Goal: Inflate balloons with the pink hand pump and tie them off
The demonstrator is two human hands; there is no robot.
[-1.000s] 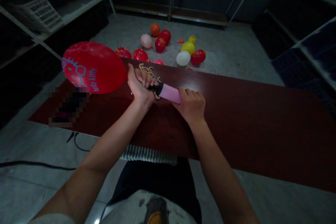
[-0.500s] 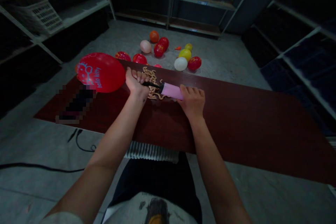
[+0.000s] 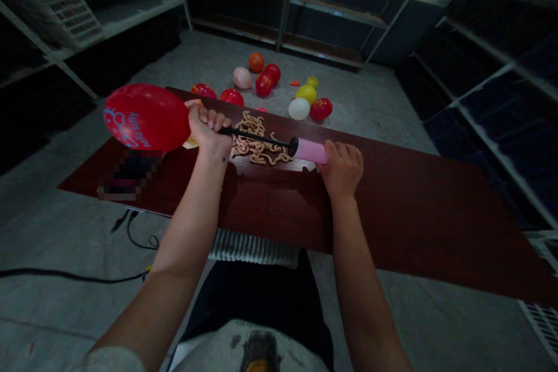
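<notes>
A red inflated balloon with blue "hello kitty" print sits against my left hand. That hand is closed around the black left end of a hand balloon pump; the balloon's neck is hidden in its grip. My right hand is wrapped around the right end of the pump's pink barrel. A long black rod shows between the barrel and my left hand. Beneath it, beige curly long balloons lie in a tangled heap on the dark red-brown table.
A pixelated dark flat object lies at the table's left. Several balloons, among them a white balloon and an orange balloon, lie on the floor beyond. Metal shelves line the room. A black cable crosses the floor at left.
My hands have moved apart, and more of the pump's black rod shows. The balloon has shifted left with my left hand; the pink barrel has moved right with my right hand.
</notes>
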